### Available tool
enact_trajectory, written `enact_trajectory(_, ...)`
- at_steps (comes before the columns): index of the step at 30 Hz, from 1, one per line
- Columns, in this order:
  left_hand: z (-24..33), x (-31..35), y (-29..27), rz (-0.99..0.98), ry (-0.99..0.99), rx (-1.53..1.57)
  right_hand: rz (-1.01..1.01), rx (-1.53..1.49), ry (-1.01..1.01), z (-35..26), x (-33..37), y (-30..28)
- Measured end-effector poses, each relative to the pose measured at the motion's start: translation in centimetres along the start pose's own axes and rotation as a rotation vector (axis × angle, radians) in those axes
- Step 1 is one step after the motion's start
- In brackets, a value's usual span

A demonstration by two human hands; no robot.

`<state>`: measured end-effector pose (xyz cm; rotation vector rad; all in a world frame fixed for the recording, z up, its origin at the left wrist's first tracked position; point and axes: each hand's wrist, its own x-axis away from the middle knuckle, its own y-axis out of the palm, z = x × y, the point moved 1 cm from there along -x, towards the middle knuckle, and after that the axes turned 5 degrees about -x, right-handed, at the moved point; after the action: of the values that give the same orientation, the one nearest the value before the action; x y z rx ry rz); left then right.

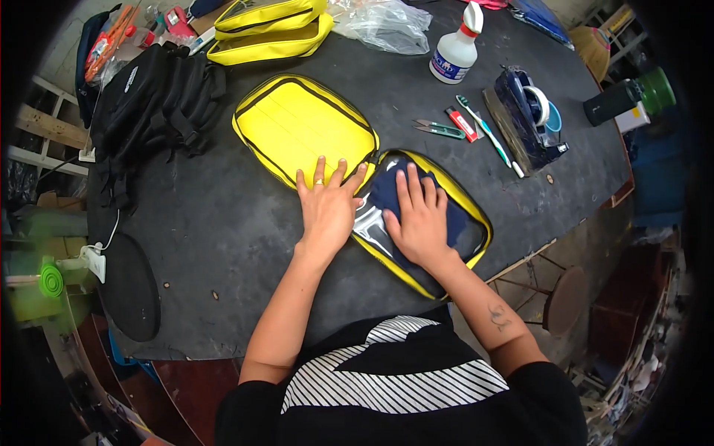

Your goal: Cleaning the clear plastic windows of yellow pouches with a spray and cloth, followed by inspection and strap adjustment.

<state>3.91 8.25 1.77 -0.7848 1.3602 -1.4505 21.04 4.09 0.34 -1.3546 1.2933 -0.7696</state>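
Note:
A yellow zip case [309,123] with black trim lies unfolded on the dark table, its two halves joined at a corner. My left hand [327,208] rests open with fingers spread on the near edge of its yellow half. The other half has a shiny clear plastic panel [370,224] inside a yellow and black rim. Flat against that half, my right hand [422,215] is open, over a dark blue cloth [387,187]. Whether the cloth lies above or beneath the plastic, I cannot tell.
More yellow cases [271,30] are stacked at the back, beside a clear plastic bag [387,28]. A black backpack [152,111] lies left. To the right are a spray bottle [455,52], thread snips [442,129], a red lighter [462,124], a toothbrush [487,134] and a tape dispenser [517,123].

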Motion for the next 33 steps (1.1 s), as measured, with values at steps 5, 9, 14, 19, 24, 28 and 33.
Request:
enact_trajectory(5, 0.0, 0.5, 0.4, 0.029, -0.099, -0.035, -0.155, -0.152, -0.264, -1.7, 1.1, 0.1)
enact_trajectory(9, -0.2, 1.0, 0.4, 0.012, -0.144, -0.042, -0.291, -0.312, -0.373, 0.4, 0.8, -0.9)
enact_trajectory(14, 0.2, 0.5, 0.8, 0.079, -0.16, -0.031, -0.089, -0.15, -0.104, -1.3, -0.5, 0.3)
enact_trajectory(19, -0.4, 0.7, 1.0, 0.077, -0.199, 0.012, -0.354, -0.128, -0.167, 0.7, 4.6, -3.0)
enact_trajectory(24, 0.4, 0.5, 0.7, 0.089, -0.209, -0.004, -0.236, -0.061, 0.066, 0.1, 6.1, -2.0)
enact_trajectory(28, 0.3, 0.6, 1.3, 0.098, -0.184, -0.016, -0.279, -0.107, -0.116, 0.0, 5.5, -2.1)
enact_trajectory(33, -0.4, 0.3, 1.0, 0.077, -0.153, 0.006, -0.065, -0.065, -0.042, -1.4, 2.8, 0.5)
